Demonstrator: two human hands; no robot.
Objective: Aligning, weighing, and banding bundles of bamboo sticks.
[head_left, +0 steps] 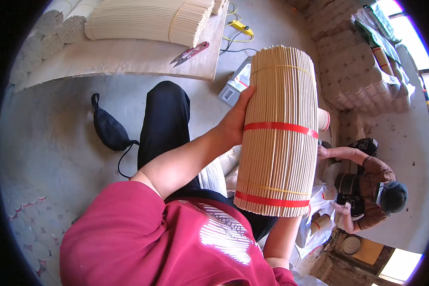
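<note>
A thick round bundle of thin wooden sticks (pixel 277 164) is held up in front of me, tilted slightly. Two red bands circle it, one at the middle and one near the bottom, along with thin yellow bands near both ends. My left hand (pixel 236 118) is closed against the bundle's left side, thumb pointing up along it. From below, my right forearm (pixel 282 240) reaches behind the bundle, which hides my right hand and its fingers.
Red-handled thread snips (pixel 190 53) lie on a wooden table (pixel 128 64), beside a large stick bundle (pixel 148 20). A black pouch (pixel 110 128), a grey box (pixel 233 88) and cables are on the floor. At right another person (pixel 376 183) works; stacked bundles (pixel 352 71) line the wall.
</note>
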